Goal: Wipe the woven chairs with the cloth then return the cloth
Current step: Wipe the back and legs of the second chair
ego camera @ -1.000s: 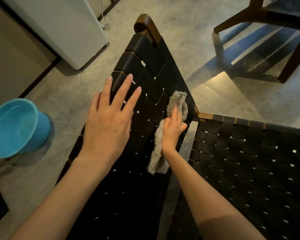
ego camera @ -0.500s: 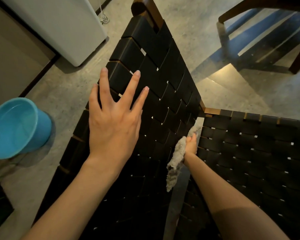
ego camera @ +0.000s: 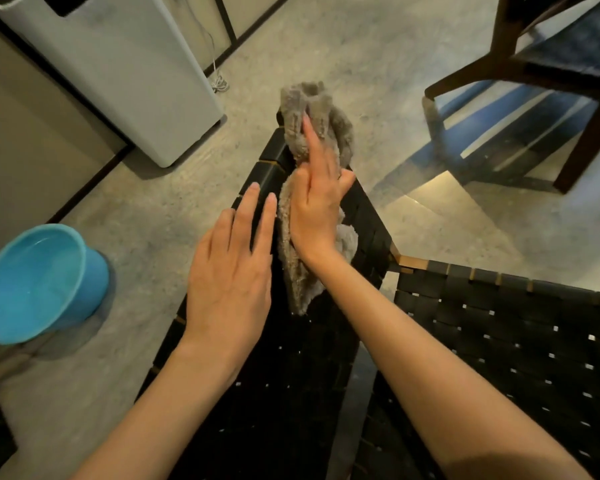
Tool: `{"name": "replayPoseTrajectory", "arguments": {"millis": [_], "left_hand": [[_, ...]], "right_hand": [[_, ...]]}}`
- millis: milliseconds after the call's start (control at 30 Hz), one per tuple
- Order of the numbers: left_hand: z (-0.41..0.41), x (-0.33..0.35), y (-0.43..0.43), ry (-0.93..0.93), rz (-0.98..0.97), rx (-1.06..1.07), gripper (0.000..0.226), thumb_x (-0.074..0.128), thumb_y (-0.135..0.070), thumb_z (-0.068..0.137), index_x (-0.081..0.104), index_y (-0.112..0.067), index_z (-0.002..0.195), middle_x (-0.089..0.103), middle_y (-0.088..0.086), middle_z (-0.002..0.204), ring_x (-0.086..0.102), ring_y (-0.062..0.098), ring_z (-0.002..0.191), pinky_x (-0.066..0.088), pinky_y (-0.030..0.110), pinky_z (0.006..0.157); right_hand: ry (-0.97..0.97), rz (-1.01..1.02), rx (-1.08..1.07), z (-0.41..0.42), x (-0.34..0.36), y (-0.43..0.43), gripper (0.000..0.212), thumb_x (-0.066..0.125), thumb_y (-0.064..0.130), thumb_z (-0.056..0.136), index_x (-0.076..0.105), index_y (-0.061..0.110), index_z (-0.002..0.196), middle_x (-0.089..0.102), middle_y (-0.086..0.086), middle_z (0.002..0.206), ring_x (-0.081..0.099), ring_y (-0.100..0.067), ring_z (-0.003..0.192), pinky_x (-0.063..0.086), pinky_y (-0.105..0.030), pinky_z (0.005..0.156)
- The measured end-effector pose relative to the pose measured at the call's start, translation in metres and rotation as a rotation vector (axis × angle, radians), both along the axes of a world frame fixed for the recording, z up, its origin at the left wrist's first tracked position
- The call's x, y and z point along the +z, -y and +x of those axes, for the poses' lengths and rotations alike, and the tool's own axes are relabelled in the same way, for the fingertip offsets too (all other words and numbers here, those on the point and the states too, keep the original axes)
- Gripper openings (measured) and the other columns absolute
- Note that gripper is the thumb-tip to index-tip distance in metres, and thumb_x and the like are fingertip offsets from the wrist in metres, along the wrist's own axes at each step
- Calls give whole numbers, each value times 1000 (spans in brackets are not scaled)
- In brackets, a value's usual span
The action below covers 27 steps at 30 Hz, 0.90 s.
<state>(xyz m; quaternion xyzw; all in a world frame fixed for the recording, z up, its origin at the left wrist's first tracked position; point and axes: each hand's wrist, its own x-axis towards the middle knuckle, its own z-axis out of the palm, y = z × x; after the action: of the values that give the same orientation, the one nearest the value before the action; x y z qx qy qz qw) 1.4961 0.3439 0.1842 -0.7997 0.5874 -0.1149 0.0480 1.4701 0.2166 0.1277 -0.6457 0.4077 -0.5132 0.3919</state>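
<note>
The black woven chair fills the lower middle: its backrest (ego camera: 364,216) runs away from me and its seat (ego camera: 499,327) spreads to the right. A grey fluffy cloth (ego camera: 312,109) lies along the upper part of the backrest and covers its top corner. My right hand (ego camera: 317,206) holds the cloth against the straps, forefinger stretched forward over it, other fingers and thumb curled on it. My left hand (ego camera: 232,271) rests flat on the backrest just left of the cloth, fingers straight.
A blue basin (ego camera: 39,282) with water stands on the concrete floor at the left. A tall white appliance (ego camera: 118,64) stands behind it, a cable beside its base. A second dark wooden chair (ego camera: 548,67) stands at the upper right.
My right hand has swept the cloth from the bottom of the backrest, near the seat, up to its top corner. My left hand stays flat on the backrest.
</note>
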Motion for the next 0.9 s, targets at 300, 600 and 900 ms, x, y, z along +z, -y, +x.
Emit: {"name": "replayPoseTrajectory", "arguments": {"millis": [300,600,900], "left_hand": [[11,-10,32,60,18,-53,62,41,-34,96,20,-16,151,9,12,159,25,34,138,33,45,106],[-10,-34,38,216,147,-130,66,55,-39,89,26,-30,148,-3,7,160,-8,47,142,-3,62,113],[-28,-58,45,312,262,-173,60,36,-45,95,14,-31,149,-4,10,159,-11,33,145,-22,60,105]], "right_hand": [[-171,70,-119,-17,-56,16,48,33,18,95,39,26,142,43,-9,144,32,-19,97,27,-18,84],[-255,434,-161,-61,-135,26,49,39,7,99,36,20,146,47,-7,132,32,-22,104,27,-20,89],[-167,801,-262,-95,-202,34,44,38,16,101,38,25,145,33,-8,147,33,-31,122,23,-20,85]]}}
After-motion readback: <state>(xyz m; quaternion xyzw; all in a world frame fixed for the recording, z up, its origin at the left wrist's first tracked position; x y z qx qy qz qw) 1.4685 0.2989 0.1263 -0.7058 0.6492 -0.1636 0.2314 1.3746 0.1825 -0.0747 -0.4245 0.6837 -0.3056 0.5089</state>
